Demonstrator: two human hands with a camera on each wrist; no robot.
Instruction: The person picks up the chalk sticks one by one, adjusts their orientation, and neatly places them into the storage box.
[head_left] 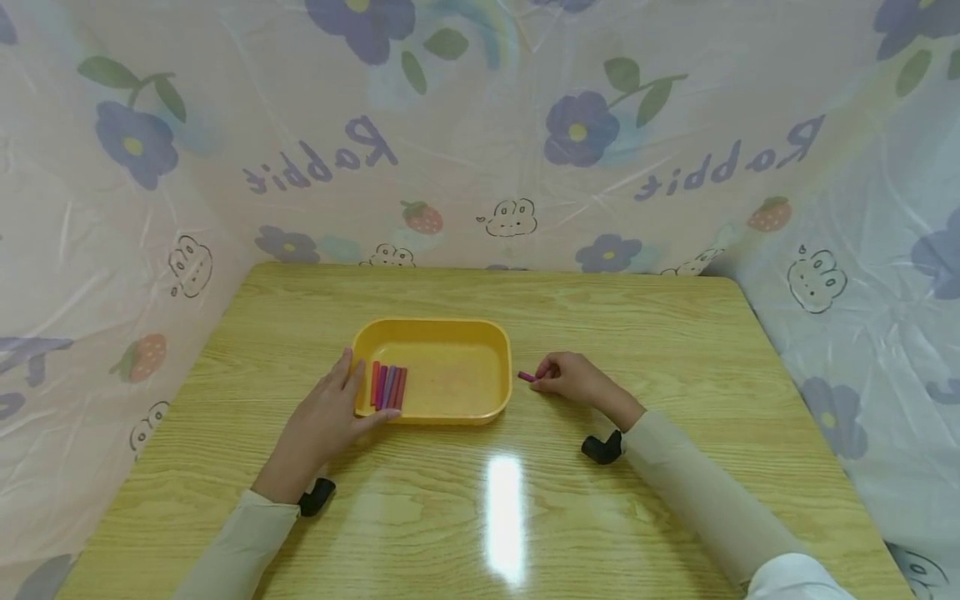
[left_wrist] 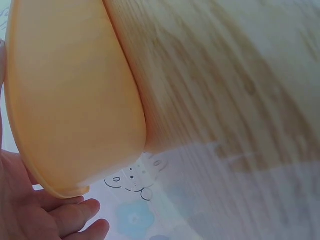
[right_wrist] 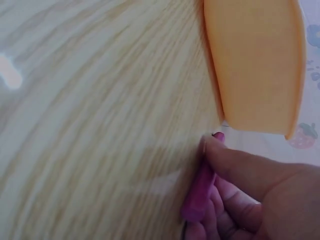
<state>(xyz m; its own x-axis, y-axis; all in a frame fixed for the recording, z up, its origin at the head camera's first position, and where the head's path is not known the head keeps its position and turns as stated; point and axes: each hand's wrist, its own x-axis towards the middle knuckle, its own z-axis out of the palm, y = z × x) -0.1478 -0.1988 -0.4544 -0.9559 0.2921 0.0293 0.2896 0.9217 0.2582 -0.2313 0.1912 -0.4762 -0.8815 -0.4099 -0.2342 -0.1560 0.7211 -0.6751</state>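
A shallow yellow plastic tray (head_left: 453, 417) sits on the table in the head view. My left hand (head_left: 322, 421) holds its near left corner, the thumb over the front rim and the fingers along the left side. In the left wrist view, fingertips (left_wrist: 90, 207) show around the end of the tray. Several red and purple crayons (head_left: 387, 387) lie side by side inside, by the left thumb. Right of the tray, my right hand (head_left: 573, 377) pinches a purple crayon (right_wrist: 200, 195) between thumb and fingers, low over the tabletop and apart from the tray.
The wood-grain table (head_left: 420, 517) has a bright light reflection near its front. A printed curtain (head_left: 480, 150) with flowers and rabbits hangs behind and at both sides. Black devices (head_left: 602, 448) are worn at both wrists.
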